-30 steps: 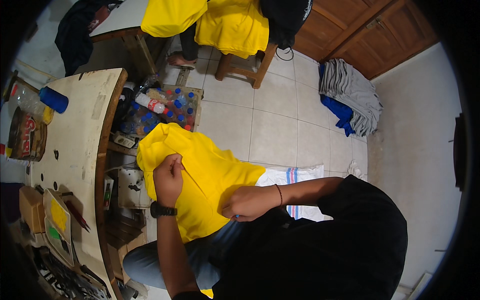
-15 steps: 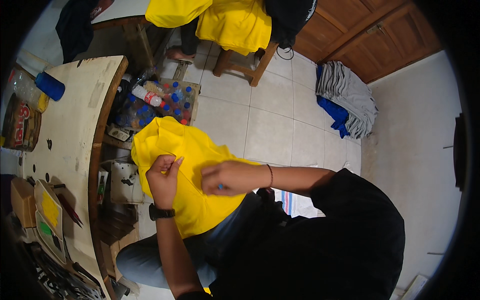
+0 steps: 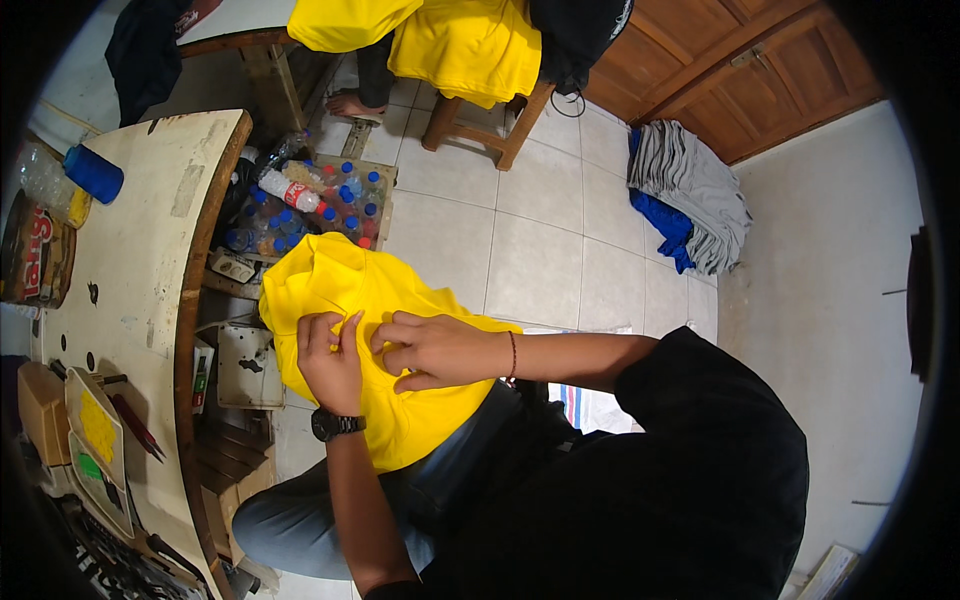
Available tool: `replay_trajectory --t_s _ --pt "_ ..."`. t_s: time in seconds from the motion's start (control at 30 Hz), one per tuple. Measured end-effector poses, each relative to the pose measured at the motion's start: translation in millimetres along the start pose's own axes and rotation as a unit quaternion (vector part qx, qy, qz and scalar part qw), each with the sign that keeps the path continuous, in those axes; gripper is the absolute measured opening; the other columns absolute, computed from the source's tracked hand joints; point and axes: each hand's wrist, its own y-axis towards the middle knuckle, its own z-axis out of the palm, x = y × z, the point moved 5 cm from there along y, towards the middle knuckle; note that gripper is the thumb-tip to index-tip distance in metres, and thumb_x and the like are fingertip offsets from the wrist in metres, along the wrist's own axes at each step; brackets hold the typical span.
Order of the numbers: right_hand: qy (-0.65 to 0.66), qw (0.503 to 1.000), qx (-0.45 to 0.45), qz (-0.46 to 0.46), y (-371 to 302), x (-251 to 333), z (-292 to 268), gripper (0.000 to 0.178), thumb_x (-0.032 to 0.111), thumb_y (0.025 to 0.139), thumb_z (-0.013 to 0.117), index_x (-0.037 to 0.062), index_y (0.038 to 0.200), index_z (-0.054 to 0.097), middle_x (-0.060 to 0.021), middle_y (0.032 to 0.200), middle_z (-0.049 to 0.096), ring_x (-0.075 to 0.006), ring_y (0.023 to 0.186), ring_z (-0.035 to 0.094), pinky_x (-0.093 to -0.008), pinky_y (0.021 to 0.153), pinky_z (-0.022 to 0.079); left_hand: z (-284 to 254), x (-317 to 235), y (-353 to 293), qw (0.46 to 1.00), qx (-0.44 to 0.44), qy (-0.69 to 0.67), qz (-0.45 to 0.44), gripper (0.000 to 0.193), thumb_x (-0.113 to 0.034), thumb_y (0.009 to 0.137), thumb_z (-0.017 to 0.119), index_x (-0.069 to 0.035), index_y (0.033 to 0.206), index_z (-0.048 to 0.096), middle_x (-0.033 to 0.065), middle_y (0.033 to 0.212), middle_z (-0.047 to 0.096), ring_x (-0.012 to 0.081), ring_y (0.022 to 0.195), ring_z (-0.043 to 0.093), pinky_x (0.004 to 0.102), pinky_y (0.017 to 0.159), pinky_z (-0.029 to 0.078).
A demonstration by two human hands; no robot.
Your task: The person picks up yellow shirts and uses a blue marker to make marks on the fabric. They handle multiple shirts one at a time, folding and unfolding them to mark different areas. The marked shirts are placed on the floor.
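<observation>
A yellow cloth garment lies bunched over my lap, draping across my jeans. My left hand, a black watch at its wrist, rests on the garment with fingers curled and thumb pressed close, pinching a bit of the cloth. Just to its right, my right hand hovers or lies over the same cloth, palm down, its bent fingers and thumb apart. Whether its fingertips touch the cloth I cannot tell.
A worktable at left bears a blue thread cone, trays and red-handled tweezers. Beyond are a bottle crate, a wooden stool with yellow clothes, another person's foot and stacked grey cloth.
My right hand has moved slightly left, nearer the left hand, and its fingers have spread. My left hand has turned a little and stays on the cloth.
</observation>
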Motion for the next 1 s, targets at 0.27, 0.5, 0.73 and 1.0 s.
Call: replay_trajectory --t_s 0.27,0.5,0.73,1.0 --pt "0.020 1.000 -0.010 0.018 8 -15 -2 0.045 0.031 0.078 0.087 -0.0012 0.100 0.066 -0.0140 0.135 0.055 -0.0346 0.121 0.056 -0.0429 0.091 0.055 -24 -6 -24 0.998 0.032 -0.021 0.044 0.027 -0.016 0.090 0.078 -0.008 0.115 0.073 0.0136 0.114 0.065 0.0343 0.110 0.061 0.0436 0.096 0.047" --pt "0.067 0.998 -0.010 0.009 16 -23 -3 0.047 0.031 0.076 0.089 0.0006 0.093 0.058 -0.0169 0.122 0.055 -0.0367 0.110 0.059 -0.0409 0.087 0.052 -27 -22 -40 0.977 0.137 0.155 0.054 0.074 -0.053 0.077 0.084 -0.020 0.142 0.066 0.0209 0.149 0.043 0.0423 0.139 0.039 0.0593 0.115 0.027" --pt "0.197 0.969 -0.118 0.095 14 -27 -29 0.025 0.023 0.097 0.066 0.0003 0.094 0.057 -0.0187 0.099 0.059 -0.0361 0.096 0.060 -0.0419 0.086 0.049 -26 -23 -37 0.971 0.141 0.183 0.058 0.081 -0.062 0.077 0.082 -0.023 0.145 0.062 0.0253 0.164 0.027 0.0468 0.154 0.021 0.0680 0.117 0.020" --pt "0.173 0.949 -0.208 0.159 12 -31 -31 0.035 0.028 0.109 0.054 -0.0035 0.094 0.061 -0.0241 0.085 0.064 -0.0409 0.085 0.065 -0.0423 0.076 0.051 -27 -22 -35 0.961 0.184 0.206 0.030 0.088 -0.065 0.074 0.083 -0.024 0.148 0.057 0.0252 0.167 0.023 0.0461 0.155 0.019 0.0709 0.116 0.020"
